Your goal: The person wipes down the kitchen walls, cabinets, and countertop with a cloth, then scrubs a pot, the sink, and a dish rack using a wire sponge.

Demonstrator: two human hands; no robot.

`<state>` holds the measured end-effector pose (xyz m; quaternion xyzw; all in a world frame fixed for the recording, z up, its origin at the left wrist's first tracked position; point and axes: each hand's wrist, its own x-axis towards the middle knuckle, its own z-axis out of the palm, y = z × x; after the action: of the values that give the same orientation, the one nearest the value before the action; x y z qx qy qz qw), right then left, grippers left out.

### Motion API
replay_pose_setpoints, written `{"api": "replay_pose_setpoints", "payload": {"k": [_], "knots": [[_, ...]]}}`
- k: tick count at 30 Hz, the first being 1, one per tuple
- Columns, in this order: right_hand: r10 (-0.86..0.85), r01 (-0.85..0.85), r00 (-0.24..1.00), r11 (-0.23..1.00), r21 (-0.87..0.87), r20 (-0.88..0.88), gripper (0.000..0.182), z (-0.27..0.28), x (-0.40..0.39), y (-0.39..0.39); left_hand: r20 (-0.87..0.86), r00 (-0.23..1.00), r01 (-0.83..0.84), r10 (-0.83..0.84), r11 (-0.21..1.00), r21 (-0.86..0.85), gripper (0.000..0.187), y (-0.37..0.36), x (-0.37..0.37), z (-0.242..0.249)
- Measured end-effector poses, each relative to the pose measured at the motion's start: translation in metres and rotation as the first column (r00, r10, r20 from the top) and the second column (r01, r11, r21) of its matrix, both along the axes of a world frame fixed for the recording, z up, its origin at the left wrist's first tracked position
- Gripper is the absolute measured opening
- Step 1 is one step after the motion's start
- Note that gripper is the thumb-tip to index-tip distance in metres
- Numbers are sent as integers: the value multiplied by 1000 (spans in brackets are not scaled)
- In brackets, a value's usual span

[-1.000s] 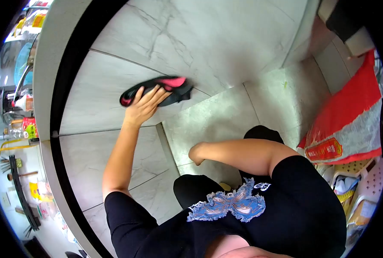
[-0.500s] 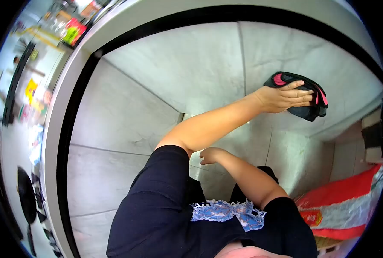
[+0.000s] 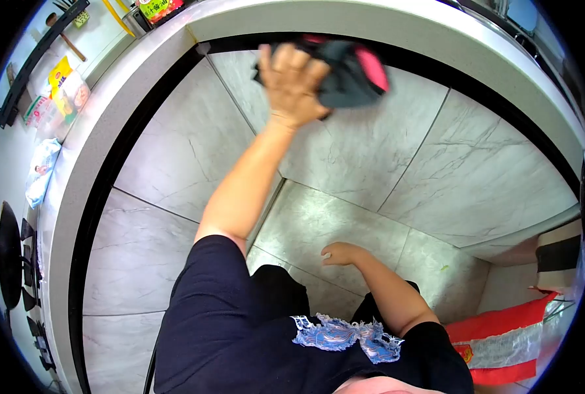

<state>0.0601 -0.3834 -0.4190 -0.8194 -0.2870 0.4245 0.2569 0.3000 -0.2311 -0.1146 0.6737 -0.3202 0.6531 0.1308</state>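
My left hand (image 3: 291, 85) presses a dark grey and pink cloth (image 3: 353, 77) against the upper part of a grey marbled cabinet panel (image 3: 358, 144), just under the black strip (image 3: 423, 62) below the counter. The fingers lie over the left part of the cloth and hide it; the cloth is a little blurred. Lower down, my right hand (image 3: 342, 254) hangs in front of my body above the tiled floor. Its fingers are loosely curled, and I see nothing in them.
A pale countertop (image 3: 266, 21) curves above the panels. On the left are a snack-like yellow packet (image 3: 60, 75), a white-blue pack (image 3: 41, 171) and a black pan (image 3: 9, 255). A red and silver bag (image 3: 502, 338) stands at lower right.
My left hand has moved the cloth from the right panel leftward and up to the black strip. The view has shifted to the right. My right hand still hangs low, fingers curled.
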Motion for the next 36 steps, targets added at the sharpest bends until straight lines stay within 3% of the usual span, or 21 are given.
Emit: {"api": "replay_pose_setpoints", "payload": {"k": [2,3,5,8,9,11,15,16,17,18,22,25,28,29,31,32,34,35,36], "knots": [[-101,101,995,995,-10,29,53,-12,-2,-9,-36,999,26,-29,996,-86,64,47,15,3],[-106,107,994,994,-11,26,53,-12,-2,-10,-98,994,-63,54,994,-93,72,72,25,2],[-108,111,992,994,-26,71,53,-5,-5,-11,-307,949,-26,-68,956,-292,96,109,35,-6],[-117,117,993,993,19,-9,53,14,-6,-10,-192,978,-113,84,983,-142,71,111,30,-5],[-134,134,991,991,28,-14,53,11,-6,-10,-195,978,-96,69,987,-132,71,101,31,-7],[-46,48,997,998,-32,60,53,6,-4,-9,-128,992,-33,-11,941,-336,58,78,33,-11],[-86,89,995,995,-46,57,54,9,0,-4,-126,971,51,-201,697,-715,70,-1,20,-37],[-86,88,996,993,-75,19,55,8,1,-1,-116,982,23,-149,708,-706,76,-15,21,-53],[-84,81,996,991,-102,-20,56,7,3,1,-264,963,-107,-48,834,-541,84,-26,6,-66],[-89,86,996,992,-95,-24,56,12,4,3,-291,954,-83,-72,870,-486,87,-48,-12,-77],[-87,81,995,991,-106,-54,56,35,7,1,-206,974,92,-96,995,-26,39,-99,-42,-137],[-94,92,995,991,-99,-16,55,31,11,5,-232,951,256,-204,941,220,15,-122,-66,-163],[-66,70,997,994,-90,46,55,20,7,13,-205,934,358,-294,791,496,39,-138,-89,-178],[-55,62,996,994,-89,77,54,17,5,14,-218,928,373,-303,788,490,39,-140,-99,-180],[-97,102,985,994,-29,142,45,7,-3,18,-680,701,682,-217,482,549,54,-142,-119,-183],[-134,129,964,991,38,229,39,4,-6,20,-688,687,698,-233,476,535,54,-142,-128,-185],[-127,133,961,991,-4,247,39,21,-12,21,-856,478,795,-195,511,327,53,-135,-142,-194],[-107,119,957,992,-30,270,40,32,-17,22,-905,273,827,-326,560,48,42,-128,-148,-212],[-113,126,961,991,-35,253,40,46,-21,22,-944,-140,642,-299,698,-316,34,-121,-155,-227]]}}
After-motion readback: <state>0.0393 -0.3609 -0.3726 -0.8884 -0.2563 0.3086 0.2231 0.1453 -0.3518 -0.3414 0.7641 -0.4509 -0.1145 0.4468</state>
